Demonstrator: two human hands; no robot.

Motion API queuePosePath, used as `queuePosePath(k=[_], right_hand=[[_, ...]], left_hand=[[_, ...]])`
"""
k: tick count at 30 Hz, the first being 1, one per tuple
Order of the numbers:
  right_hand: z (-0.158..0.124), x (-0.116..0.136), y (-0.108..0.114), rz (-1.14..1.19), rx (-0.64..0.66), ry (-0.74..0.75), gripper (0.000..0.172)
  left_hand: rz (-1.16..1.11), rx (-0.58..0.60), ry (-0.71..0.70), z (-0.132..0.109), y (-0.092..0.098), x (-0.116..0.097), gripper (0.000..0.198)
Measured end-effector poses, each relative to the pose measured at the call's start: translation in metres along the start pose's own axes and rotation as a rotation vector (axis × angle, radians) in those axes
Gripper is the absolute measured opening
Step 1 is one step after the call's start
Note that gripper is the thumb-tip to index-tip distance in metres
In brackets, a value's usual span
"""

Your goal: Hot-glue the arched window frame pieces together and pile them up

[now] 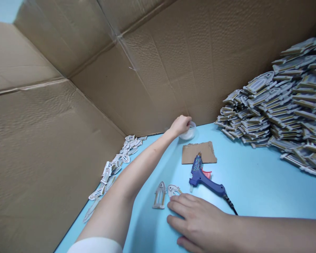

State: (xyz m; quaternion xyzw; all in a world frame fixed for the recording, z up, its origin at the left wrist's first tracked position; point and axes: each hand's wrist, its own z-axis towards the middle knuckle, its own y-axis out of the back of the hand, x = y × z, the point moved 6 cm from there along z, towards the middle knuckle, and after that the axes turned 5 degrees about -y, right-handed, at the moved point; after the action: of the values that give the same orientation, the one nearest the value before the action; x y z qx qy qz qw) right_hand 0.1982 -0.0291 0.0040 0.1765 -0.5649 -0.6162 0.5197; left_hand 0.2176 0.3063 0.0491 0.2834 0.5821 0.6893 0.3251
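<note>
A cardboard wall (55, 140) stands along the left edge and the back of the blue table (252, 182). At its foot, toward nine o'clock in the view, a row of small cutouts (116, 165) lies in a loose line on the table.

Right of these, near six o'clock, an arched flat piece (159, 195) lies flat. A smaller rounded piece (173, 190) lies just beside it at its three o'clock.

The left hand (180, 125) is stretched far out toward twelve o'clock, up by the back wall. Its fingers are curled narrow over the near rim of a small clear cup (190, 131) and grip it. The cup stands on the table at the foot of the wall.

At six o'clock of the cup lies a torn cardboard scrap (198, 153). A blue glue gun (204, 175) rests with its nozzle on the scrap's lower edge, its handle and cord running off toward four o'clock.

The right hand (200, 221) lies palm down on the table at six o'clock of the gun, fingers wide and holding nothing. Its fingertips are just beside the rounded piece; whether they touch cannot be told.

At three o'clock in the view, a big heap of stacked cutouts (279, 109) rises against the back wall.
</note>
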Motion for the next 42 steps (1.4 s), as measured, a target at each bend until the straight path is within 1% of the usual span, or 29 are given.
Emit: queuePosePath(k=[4,8,11,13,15,17,20,21,24,25,27,29,31,33,36,39,40,42], right_hand=[[-0.001,0.000,-0.001,0.010,-0.010,-0.001,0.036],[-0.002,-0.002,-0.003,0.026,0.008,-0.019,0.036],[-0.003,-0.002,-0.003,0.045,0.010,-0.019,0.036],[-0.004,-0.001,-0.001,0.057,0.001,-0.022,0.035],[-0.004,-0.001,0.001,0.068,-0.017,-0.042,0.032],[-0.004,-0.001,0.004,0.084,-0.060,-0.067,0.029],[-0.005,-0.002,0.013,0.131,-0.184,-0.078,0.030],[-0.006,-0.003,0.017,0.161,-0.235,-0.090,0.027],[-0.007,-0.011,0.025,0.297,-0.366,-0.160,0.009],[-0.008,-0.014,0.027,0.342,-0.401,-0.185,0.004],[-0.009,-0.018,0.030,0.386,-0.448,-0.227,0.005],[-0.010,-0.020,0.032,0.355,-0.460,-0.252,0.009],[-0.009,-0.018,0.031,0.282,-0.422,-0.222,0.017],[-0.008,-0.012,0.028,0.216,-0.359,-0.137,0.028],[-0.007,-0.004,0.024,0.177,-0.265,-0.022,0.043],[-0.007,0.000,0.028,0.194,-0.252,0.036,0.048],[-0.007,0.001,0.031,0.218,-0.260,0.053,0.047],[-0.007,0.002,0.036,0.281,-0.265,0.071,0.041]], left_hand=[[-0.069,-0.073,0.007,-0.001,0.013,0.007,0.025],[-0.179,-0.158,0.043,-0.006,0.032,0.016,0.013],[-0.283,-0.229,0.101,-0.016,0.047,0.021,0.008],[-0.363,-0.262,0.140,-0.029,0.054,0.022,0.010],[-0.454,-0.274,0.161,-0.048,0.058,0.018,0.014],[-0.549,-0.268,0.165,-0.074,0.059,0.008,0.019],[-0.671,-0.254,0.156,-0.125,0.062,-0.016,0.023],[-0.701,-0.252,0.150,-0.143,0.063,-0.026,0.023],[-0.776,-0.241,0.116,-0.198,0.065,-0.054,0.023],[-0.816,-0.243,0.083,-0.215,0.065,-0.063,0.022],[-0.877,-0.289,0.028,-0.246,0.064,-0.078,0.021],[-0.910,-0.324,-0.006,-0.270,0.060,-0.088,0.015],[-0.917,-0.332,-0.026,-0.286,0.053,-0.096,0.008],[-0.915,-0.337,-0.048,-0.294,0.046,-0.101,0.008],[-0.911,-0.334,-0.096,-0.299,0.040,-0.106,0.010],[-0.916,-0.288,-0.123,-0.302,0.035,-0.105,0.007],[-0.928,-0.274,-0.098,-0.303,0.034,-0.101,0.007],[-0.968,-0.265,0.026,-0.305,0.031,-0.086,0.010]])
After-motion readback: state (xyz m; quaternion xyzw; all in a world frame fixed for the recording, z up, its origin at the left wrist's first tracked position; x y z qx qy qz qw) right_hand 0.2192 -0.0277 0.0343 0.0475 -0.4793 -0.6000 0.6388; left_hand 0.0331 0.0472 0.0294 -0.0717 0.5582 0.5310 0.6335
